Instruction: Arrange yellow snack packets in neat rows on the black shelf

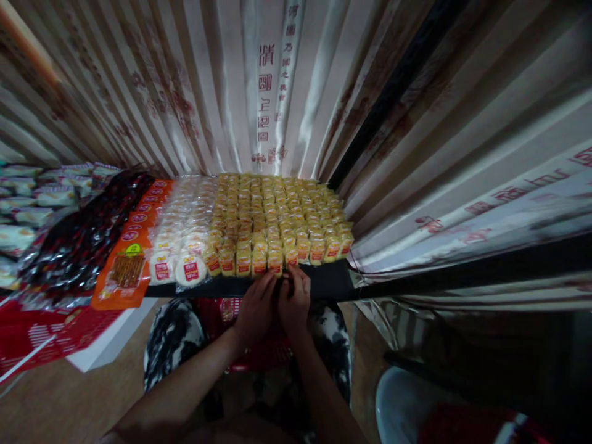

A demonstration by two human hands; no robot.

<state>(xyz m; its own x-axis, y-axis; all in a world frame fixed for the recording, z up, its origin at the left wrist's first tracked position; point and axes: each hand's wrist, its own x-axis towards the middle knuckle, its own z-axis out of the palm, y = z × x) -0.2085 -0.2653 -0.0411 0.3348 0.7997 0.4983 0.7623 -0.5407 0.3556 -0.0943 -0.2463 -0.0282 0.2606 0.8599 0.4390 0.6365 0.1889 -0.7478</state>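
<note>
Head view. Risk first, judged from the layout: front row of yellow snack packets (277,256) standing right at the near lip of the dark shelf (328,279), so a careless nudge from either hand could likely tip one or more off the edge toward the red basket (259,345) and the floor below. Packets packed tightly in long rows, so a push at the front could probably ripple back and skew neighbouring rows. Dim light and motion blur around the fingers; a slipped grip would be easy to miss.

Pose next. Left hand (254,308) and right hand (293,300) close together at 6 o'clock of the yellow block, backs up, fingertips meeting at the shelf edge just under the front row. Fingers curled inward, seemingly pinching something small between them; cannot tell what, or whether a packet is actually gripped. Both forearms rising from the bottom of the frame, converging toward the wrists, over knees in patterned trousers (173,336).

Surroundings. At 9 o'clock of the yellow block, white round packets (185,246); farther left, orange packets (127,271), then dark glossy packets (83,234), then pale green ones (41,197). At 12 o'clock, pleated curtain with red characters (266,92).
</note>
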